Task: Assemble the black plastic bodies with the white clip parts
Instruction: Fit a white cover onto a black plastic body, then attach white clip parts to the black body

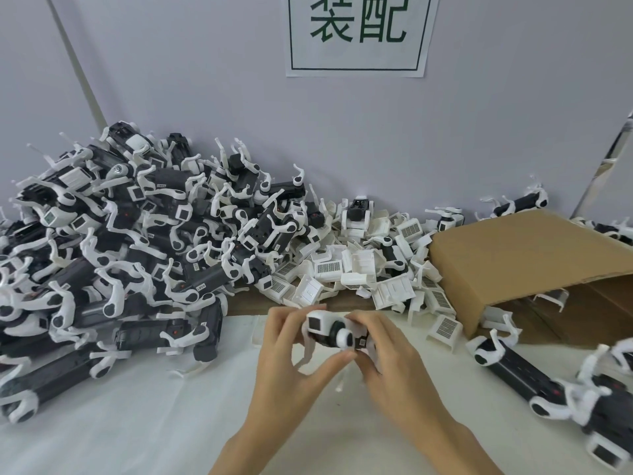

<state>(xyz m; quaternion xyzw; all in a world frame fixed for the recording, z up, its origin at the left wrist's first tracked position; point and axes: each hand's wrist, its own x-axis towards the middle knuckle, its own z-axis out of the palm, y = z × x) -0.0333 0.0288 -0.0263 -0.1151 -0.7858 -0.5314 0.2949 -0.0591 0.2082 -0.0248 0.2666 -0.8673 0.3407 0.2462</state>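
Observation:
Between both hands, over the white table cover, is a black plastic body (323,339) with a white clip part (322,322) sitting on its top end and a white round cap facing me. My left hand (291,358) grips it from the left, fingers curled over the top and thumb under it. My right hand (387,358) grips its right end, fingers wrapped over the body. White legs hang down from the piece between my palms. How the clip seats on the body is hidden by my fingers.
A tall heap of black bodies with white legs (130,241) fills the left. Loose white clip parts (363,269) lie piled behind my hands. A cardboard box (527,255) lies tipped at the right, with more black bodies (534,375) in front of it.

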